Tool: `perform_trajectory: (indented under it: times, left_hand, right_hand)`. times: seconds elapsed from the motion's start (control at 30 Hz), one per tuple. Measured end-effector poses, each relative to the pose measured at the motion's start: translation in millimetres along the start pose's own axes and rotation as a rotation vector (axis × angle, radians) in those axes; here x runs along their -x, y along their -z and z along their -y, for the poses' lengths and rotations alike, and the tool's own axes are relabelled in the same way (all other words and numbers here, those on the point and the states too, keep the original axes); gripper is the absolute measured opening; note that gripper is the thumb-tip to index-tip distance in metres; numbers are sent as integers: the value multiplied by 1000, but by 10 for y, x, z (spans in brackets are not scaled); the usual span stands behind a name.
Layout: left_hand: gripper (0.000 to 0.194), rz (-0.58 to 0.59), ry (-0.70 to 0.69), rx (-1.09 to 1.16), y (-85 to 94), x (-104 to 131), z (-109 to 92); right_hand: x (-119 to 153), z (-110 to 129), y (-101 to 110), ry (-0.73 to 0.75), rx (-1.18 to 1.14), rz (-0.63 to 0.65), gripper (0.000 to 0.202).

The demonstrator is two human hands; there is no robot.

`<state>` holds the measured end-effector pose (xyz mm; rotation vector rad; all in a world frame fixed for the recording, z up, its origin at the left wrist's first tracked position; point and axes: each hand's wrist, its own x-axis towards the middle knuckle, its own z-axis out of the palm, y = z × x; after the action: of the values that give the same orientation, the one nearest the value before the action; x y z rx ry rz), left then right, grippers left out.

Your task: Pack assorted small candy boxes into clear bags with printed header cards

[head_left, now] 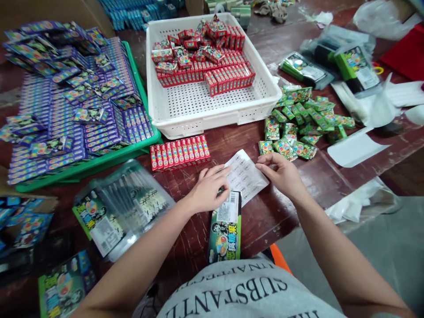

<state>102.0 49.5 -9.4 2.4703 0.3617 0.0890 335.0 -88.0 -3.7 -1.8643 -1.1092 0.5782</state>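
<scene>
A white sheet of small printed stickers (244, 174) lies slanted on the table in front of me. My left hand (211, 189) rests over its left edge, fingers stretched out and thumb bent down beside a flat green-and-black candy package (225, 236). At the sheet's right corner, my right hand (280, 173) pinches with thumb and forefinger; whether a loose sticker is between them is too small to tell. The package, bearing a white barcode label, lies below the sheet near the table edge. Just beyond my left hand stands a row of small red boxes (180, 153).
A white perforated basket (212, 123) holds red boxes. Left of it, a green tray (145, 140) carries purple boxes. Green boxes (306, 117) are heaped at right. Clear plastic packs (122, 203) lie left of my arm, and curled white paper (356, 148) lies far right.
</scene>
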Motion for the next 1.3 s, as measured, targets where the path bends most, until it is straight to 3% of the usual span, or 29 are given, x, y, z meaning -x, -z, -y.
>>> perform_trajectory:
  times: [0.17,0.3,0.4,0.53,0.67,0.77,0.87,0.97,1.17,1.3]
  left_hand:
    - [7,-13,4,7,0,3,-10]
    - [7,-21,4,16,-17,0,2]
    - [6,-18,9,12,-27,-4,11]
    - [4,-80,10,28,36,99,-107]
    - [9,-227,82,263,180,340,-366]
    - [17,-160,196,531,242,484,-492]
    - [20,-117,285,615,245,551,-512]
    - [18,-156,301,635,230,581,-500]
    - [18,-200,328,806,192,648,-490]
    - [24,-193,334,873,154,668,-500]
  right_hand:
    - [-93,14,-152,51,146,66,56]
    - [-7,100,-164,219,247,122,53]
    - [88,214,-88,251,93,193,50]
    - [203,411,13,108,-264,214,52]
    - [279,629,-4,-29,-435,425,52]
    - [276,766,-106,-20,-463,608,55]
    - [238,853,-227,20,-388,709,56]
    - [220,886,-304,97,-207,680,57]
    - [400,861,-363,465,174,381,64]
    - [549,828,-465,517,327,330,69]
